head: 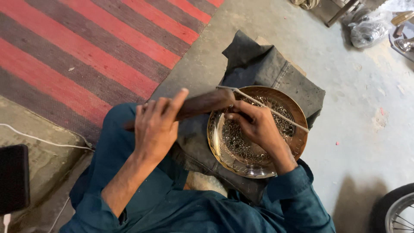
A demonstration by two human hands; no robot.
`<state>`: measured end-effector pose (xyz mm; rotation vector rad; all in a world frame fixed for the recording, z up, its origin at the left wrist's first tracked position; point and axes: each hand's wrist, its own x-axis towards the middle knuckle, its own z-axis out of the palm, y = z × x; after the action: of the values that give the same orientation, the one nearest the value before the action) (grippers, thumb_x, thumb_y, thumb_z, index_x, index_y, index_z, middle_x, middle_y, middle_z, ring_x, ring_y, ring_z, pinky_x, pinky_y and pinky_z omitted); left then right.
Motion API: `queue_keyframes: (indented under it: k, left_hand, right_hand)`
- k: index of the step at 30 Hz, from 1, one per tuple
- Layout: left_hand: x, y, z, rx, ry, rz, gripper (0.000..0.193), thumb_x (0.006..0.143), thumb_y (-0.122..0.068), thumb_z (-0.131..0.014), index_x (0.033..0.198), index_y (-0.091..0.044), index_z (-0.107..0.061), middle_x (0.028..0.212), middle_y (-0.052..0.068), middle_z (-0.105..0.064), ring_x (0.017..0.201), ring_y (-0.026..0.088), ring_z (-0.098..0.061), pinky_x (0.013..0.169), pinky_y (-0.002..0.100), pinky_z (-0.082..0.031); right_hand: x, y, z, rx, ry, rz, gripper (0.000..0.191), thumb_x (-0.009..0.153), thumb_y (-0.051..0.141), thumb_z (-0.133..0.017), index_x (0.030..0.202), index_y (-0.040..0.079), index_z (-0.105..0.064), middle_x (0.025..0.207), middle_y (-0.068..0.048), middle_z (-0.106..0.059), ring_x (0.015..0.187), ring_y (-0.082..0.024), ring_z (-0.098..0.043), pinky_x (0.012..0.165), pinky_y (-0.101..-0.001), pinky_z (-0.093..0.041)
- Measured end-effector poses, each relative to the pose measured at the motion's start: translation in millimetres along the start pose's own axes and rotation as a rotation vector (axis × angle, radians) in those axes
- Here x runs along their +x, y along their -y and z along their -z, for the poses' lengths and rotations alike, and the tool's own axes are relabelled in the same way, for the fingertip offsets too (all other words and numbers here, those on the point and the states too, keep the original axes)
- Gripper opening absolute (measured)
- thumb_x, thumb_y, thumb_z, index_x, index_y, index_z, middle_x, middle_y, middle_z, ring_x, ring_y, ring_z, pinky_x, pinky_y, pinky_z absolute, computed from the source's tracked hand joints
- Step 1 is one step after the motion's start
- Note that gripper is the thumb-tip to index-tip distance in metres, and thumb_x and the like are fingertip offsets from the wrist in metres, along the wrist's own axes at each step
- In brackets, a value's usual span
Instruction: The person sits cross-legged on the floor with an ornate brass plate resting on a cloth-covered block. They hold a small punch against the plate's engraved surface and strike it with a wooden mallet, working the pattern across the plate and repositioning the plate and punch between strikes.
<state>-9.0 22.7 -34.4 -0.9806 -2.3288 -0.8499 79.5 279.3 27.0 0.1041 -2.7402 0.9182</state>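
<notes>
Concrete floor carries a dark folded cloth supporting an engraved brass plate. Left hand grips a wooden-handled tool firmly. Right hand presses fingers closed on the plate beside a thin metal rod.

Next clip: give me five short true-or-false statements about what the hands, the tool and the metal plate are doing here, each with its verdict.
1. The left hand grips the brown wooden handle of a tool. True.
2. The engraved metal plate lies on bare concrete. False: it rests on a dark folded cloth.
3. The right hand rests on the plate, fingers by the tool's thin metal rod. True.
4. The striped rug is blue and white. False: it is red and dark brown.
5. A white cable runs over the floor on the left of the picture. True.
</notes>
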Motion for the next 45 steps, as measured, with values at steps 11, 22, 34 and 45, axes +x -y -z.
queue_keyframes:
  k: [11,22,34,45]
  left_hand:
    - [-0.7,-1.7,-0.1,-0.054,0.063,0.009,0.085,0.079,-0.002,-0.077,0.155,-0.020,-0.043,0.104,0.007,-0.059,0.100,0.028,-0.060,0.091,0.048,-0.043]
    - [1.7,-12.1,8.2,-0.360,0.182,0.195,0.089,0.075,0.002,-0.072,0.154,-0.022,-0.039,0.105,0.016,-0.059,0.096,0.037,-0.065,0.081,0.047,-0.055]
    - [-1.4,-6.0,4.5,-0.037,0.070,0.020,0.087,0.077,0.000,-0.076,0.153,-0.027,-0.045,0.096,0.009,-0.059,0.091,0.031,-0.064,0.081,0.048,-0.050]
    - [-3.4,0.3,4.5,-0.132,0.077,0.092,0.087,0.076,-0.006,-0.076,0.154,-0.024,-0.043,0.097,0.012,-0.057,0.092,0.035,-0.062,0.081,0.050,-0.049]
  right_hand:
    - [-0.6,-1.3,-1.2,0.018,0.005,0.037,0.024,0.094,0.007,-0.071,0.118,0.006,-0.071,0.094,-0.010,-0.079,0.079,-0.017,-0.077,0.071,-0.0308,-0.058]
    - [-2.3,2.7,-7.6,0.068,-0.096,0.050,0.027,0.093,0.004,-0.072,0.120,0.002,-0.069,0.102,-0.010,-0.079,0.091,-0.017,-0.077,0.080,-0.0300,-0.059]
    - [-2.5,0.9,-9.4,0.049,-0.077,0.024,0.023,0.092,0.005,-0.074,0.115,0.005,-0.072,0.098,-0.010,-0.078,0.086,-0.016,-0.075,0.077,-0.0307,-0.058]
    - [4.6,6.7,-0.3,0.137,0.055,-0.043,0.021,0.095,0.004,-0.069,0.116,0.004,-0.070,0.098,-0.006,-0.079,0.090,-0.012,-0.075,0.080,-0.0293,-0.059]
